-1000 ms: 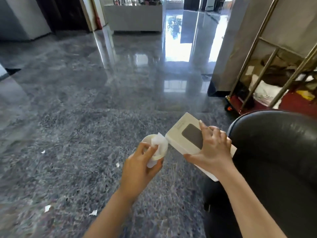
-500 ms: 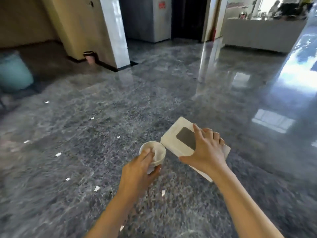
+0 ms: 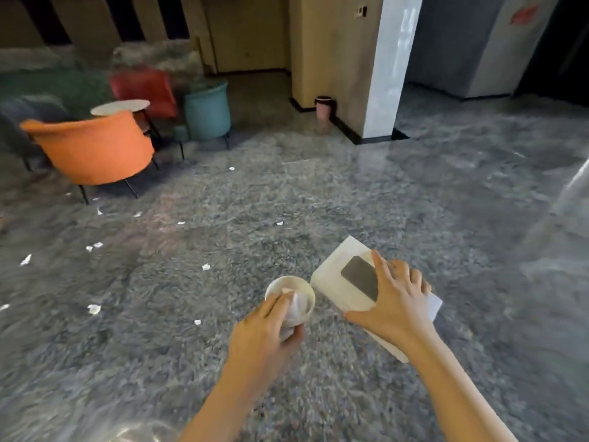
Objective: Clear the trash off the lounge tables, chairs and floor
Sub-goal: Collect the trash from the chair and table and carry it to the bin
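Observation:
My left hand (image 3: 266, 333) grips a white paper cup (image 3: 298, 296) with a crumpled tissue (image 3: 294, 306) stuffed in it, held low in front of me. Just to its right, my right hand (image 3: 393, 303) holds a flat white box (image 3: 338, 275) with a dark rectangle on its lid, fingers spread over the top and thumb under its near edge. Several small white paper scraps (image 3: 94, 308) lie scattered on the grey marble floor (image 3: 318, 199), mostly to the left and ahead.
An orange chair (image 3: 92, 148), a small round white table (image 3: 120, 107), a red chair (image 3: 143, 89) and a teal planter (image 3: 207, 111) stand at the far left. A small pink bin (image 3: 323, 107) sits by a white pillar (image 3: 389, 68).
The view has swung left: the black armchair and luggage cart are gone and the lounge chairs, table and pink bin have come into sight. Both hands keep the same hold.

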Demonstrator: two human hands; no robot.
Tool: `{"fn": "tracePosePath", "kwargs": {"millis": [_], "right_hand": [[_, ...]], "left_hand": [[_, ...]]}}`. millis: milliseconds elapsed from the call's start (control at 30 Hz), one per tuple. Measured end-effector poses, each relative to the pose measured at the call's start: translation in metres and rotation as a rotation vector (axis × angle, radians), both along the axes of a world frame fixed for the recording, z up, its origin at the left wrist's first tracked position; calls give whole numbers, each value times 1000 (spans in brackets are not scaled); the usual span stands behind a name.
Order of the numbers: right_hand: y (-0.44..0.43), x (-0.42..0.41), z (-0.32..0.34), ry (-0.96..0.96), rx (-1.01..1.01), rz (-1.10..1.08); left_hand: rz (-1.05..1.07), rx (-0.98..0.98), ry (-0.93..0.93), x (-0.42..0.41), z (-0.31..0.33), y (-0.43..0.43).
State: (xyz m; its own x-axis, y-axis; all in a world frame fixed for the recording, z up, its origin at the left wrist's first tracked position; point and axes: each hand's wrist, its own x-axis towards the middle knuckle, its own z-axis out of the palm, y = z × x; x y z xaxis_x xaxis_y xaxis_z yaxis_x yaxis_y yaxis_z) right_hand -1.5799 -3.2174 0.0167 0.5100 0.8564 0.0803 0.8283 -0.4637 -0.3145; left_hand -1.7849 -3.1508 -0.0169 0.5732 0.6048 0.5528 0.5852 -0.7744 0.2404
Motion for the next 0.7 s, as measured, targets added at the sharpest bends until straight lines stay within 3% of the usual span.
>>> {"fn": "tracePosePath", "kwargs": {"millis": [367, 700], "right_hand": [[260, 181, 15, -15, 26, 43], [541, 401, 6, 25, 88, 98]], "left_hand": [[7, -4, -36, 184, 23, 249], [-20, -145, -58, 395, 22, 507]]}}
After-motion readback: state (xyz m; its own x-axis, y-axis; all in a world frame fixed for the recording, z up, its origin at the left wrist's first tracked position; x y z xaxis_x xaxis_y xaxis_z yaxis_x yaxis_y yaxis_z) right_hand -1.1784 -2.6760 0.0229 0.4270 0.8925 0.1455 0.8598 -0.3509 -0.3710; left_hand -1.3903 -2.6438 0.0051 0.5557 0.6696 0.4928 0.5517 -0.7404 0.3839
